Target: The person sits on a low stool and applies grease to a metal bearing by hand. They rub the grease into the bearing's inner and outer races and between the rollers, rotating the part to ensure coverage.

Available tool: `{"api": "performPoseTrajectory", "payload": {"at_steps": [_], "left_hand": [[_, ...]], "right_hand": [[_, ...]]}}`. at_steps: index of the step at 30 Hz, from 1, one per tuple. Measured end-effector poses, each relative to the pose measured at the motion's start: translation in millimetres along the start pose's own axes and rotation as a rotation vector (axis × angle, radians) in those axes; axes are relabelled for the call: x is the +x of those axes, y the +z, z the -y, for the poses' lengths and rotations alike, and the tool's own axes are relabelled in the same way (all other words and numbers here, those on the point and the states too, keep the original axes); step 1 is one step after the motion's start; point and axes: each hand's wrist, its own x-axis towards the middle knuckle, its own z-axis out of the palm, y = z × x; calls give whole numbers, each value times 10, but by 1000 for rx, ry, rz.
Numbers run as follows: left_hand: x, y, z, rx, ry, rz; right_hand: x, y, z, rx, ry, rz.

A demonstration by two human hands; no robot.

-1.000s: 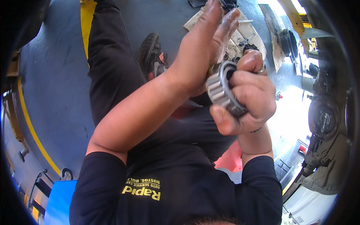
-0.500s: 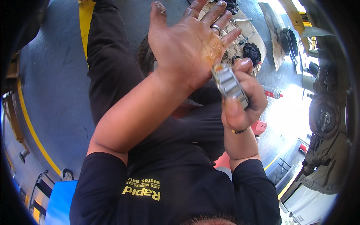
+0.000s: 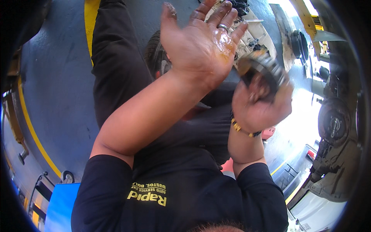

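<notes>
My left hand (image 3: 199,50) is held palm up with its fingers spread. A smear of amber grease (image 3: 225,48) shines on the palm below the ringed finger, and the fingertips look dirty. To its right, my right hand (image 3: 257,112) grips a roller bearing (image 3: 270,67), a ring with metal rollers around its outside. The bearing is blurred by motion and tilted, its opening turned partly toward me. It stands just right of the left palm, seemingly apart from it. Some right-hand fingers are hidden behind or inside the ring.
Beyond my hands, a pale sheet (image 3: 266,36) on the floor carries dark parts and tools. A tyre (image 3: 154,44) lies past my left forearm. On the right is a vehicle's wheel hub (image 3: 334,125); at lower left, a blue surface (image 3: 63,205).
The bearing has moved away from the left palm, to the right, and turned so its opening shows. My right wrist has rotated with it. My left hand has shifted slightly right.
</notes>
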Motion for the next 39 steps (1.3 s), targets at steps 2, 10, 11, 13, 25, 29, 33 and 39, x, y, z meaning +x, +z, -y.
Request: {"api": "performPoseTrajectory", "payload": {"at_steps": [2, 10, 11, 13, 25, 29, 33, 39], "left_hand": [[16, -36, -9, -13, 25, 51], [-85, 328, -41, 285, 278, 117], [-68, 337, -67, 316, 292, 170], [11, 173, -149, 294, 271, 325], [144, -137, -245, -116, -224, 649], [64, 24, -122, -41, -253, 599], [-138, 391, -35, 389, -126, 416], [-84, 280, -37, 355, -93, 417]], "right_hand": [[87, 78, -15, -106, 64, -113], [-32, 240, 191, 434, 626, -196], [-139, 160, 32, 78, 335, -109], [-109, 142, -60, -68, 203, -125], [91, -132, 61, 1040, 532, 128], [156, -218, -4, 966, 517, 19], [139, -19, 212, 429, 210, 162], [221, -69, 204, 391, 159, 112]]}}
